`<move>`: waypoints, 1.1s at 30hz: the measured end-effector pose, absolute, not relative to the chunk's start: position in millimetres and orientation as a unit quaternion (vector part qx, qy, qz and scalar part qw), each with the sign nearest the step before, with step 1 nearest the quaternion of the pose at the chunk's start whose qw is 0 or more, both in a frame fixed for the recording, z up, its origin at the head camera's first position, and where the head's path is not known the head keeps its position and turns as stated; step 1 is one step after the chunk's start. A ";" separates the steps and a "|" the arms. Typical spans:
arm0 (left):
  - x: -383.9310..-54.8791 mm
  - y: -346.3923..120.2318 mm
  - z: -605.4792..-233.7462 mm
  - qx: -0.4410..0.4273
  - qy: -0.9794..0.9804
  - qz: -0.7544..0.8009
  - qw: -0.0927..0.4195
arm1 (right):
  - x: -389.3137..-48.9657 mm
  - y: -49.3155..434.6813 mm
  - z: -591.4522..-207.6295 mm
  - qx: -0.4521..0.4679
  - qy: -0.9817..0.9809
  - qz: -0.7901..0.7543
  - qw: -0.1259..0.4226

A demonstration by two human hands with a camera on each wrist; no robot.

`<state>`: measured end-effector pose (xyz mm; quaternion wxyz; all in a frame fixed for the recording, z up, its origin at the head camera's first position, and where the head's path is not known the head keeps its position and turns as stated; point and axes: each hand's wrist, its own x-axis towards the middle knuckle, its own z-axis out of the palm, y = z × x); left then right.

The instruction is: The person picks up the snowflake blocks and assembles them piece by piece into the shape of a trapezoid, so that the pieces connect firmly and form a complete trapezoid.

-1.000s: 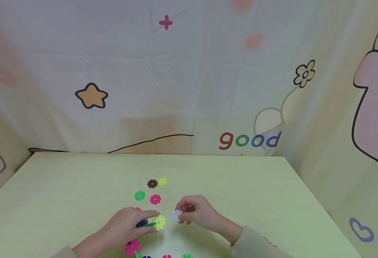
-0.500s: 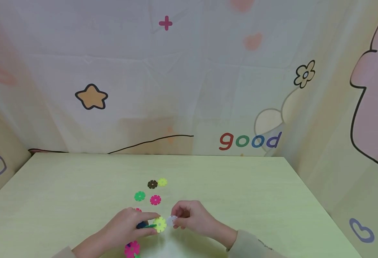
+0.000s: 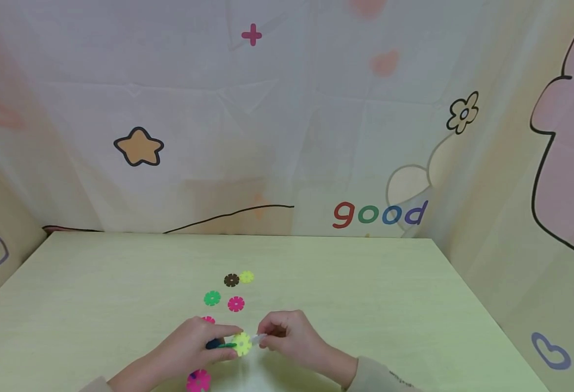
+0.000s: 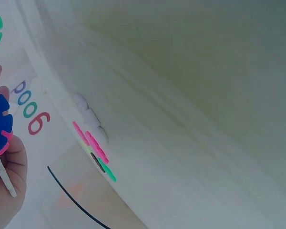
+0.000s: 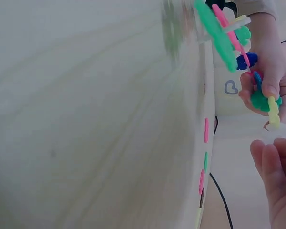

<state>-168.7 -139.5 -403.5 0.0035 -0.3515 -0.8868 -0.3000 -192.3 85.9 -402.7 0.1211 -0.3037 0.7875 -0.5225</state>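
My left hand [image 3: 196, 344] grips a joined string of snowflake-shaped plastic discs. A yellow disc [image 3: 242, 344] stands at its end between the thumb and index finger, joined to a green disc [image 5: 260, 101]. More of the string, with a pink disc [image 3: 198, 380], hangs below the hand. Between the fingertips of my right hand [image 3: 300, 338] is a white disc [image 3: 258, 338], turned nearly edge-on at the yellow disc's right rim. In the right wrist view the two discs meet; whether their slots are locked I cannot tell. A blue disc [image 4: 1, 114] shows large in the left wrist view.
Loose discs lie on the pale table [image 3: 365, 294] beyond my hands: brown [image 3: 231, 280], yellow [image 3: 246, 276], green [image 3: 212, 298] and pink [image 3: 236, 304]. Another pink disc [image 3: 208, 320] is partly behind the left hand. A printed curtain [image 3: 287, 136] borders the table's back.
My right hand has moved left, bringing the white disc from apart to the yellow disc's rim. That disc has turned from face-on to nearly edge-on. The left hand has hardly moved.
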 end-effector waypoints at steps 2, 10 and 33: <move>-168.4 -139.7 -403.0 -0.355 -0.883 -0.305 0.006 | -191.5 85.2 -402.8 -0.317 0.783 -0.524 0.108; -166.6 -141.9 -402.1 -0.358 -0.876 -0.322 0.003 | -187.9 79.1 -401.3 -0.347 0.768 -0.534 0.071; -164.3 -133.1 -410.0 -0.397 -0.880 -0.247 0.080 | -184.5 71.7 -398.9 -0.366 0.782 -0.488 0.132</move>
